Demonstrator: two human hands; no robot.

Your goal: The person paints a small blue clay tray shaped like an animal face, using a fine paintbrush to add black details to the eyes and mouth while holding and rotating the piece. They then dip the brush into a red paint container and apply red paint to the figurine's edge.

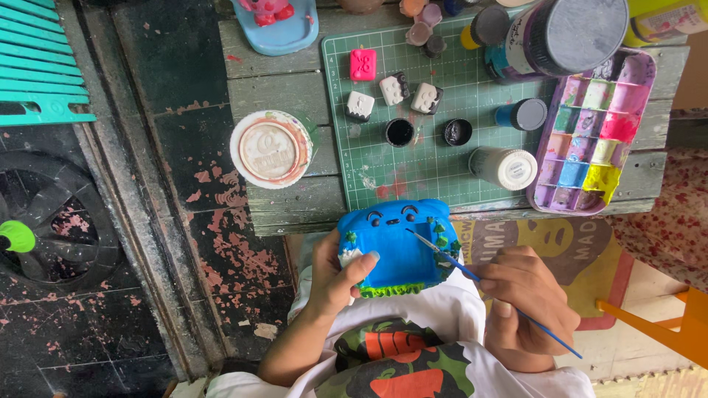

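My left hand (335,276) grips a blue painted plaster tray figure (398,247) with a small face, green leaf dots and a green lower edge, thumb lying on its left side. My right hand (527,298) holds a thin blue-handled paintbrush (472,276). Its tip rests on the figure's upper right part, near the green dots. Both hands are over my lap, just in front of the wooden table edge.
A green cutting mat (435,158) on the weathered wooden table (276,88) carries small painted blocks (393,90), two open black paint caps (400,133) and paint bottles (509,168). A paint palette tray (590,140) lies at right, a white cup (271,149) at left, an orange stool (667,324) far right.
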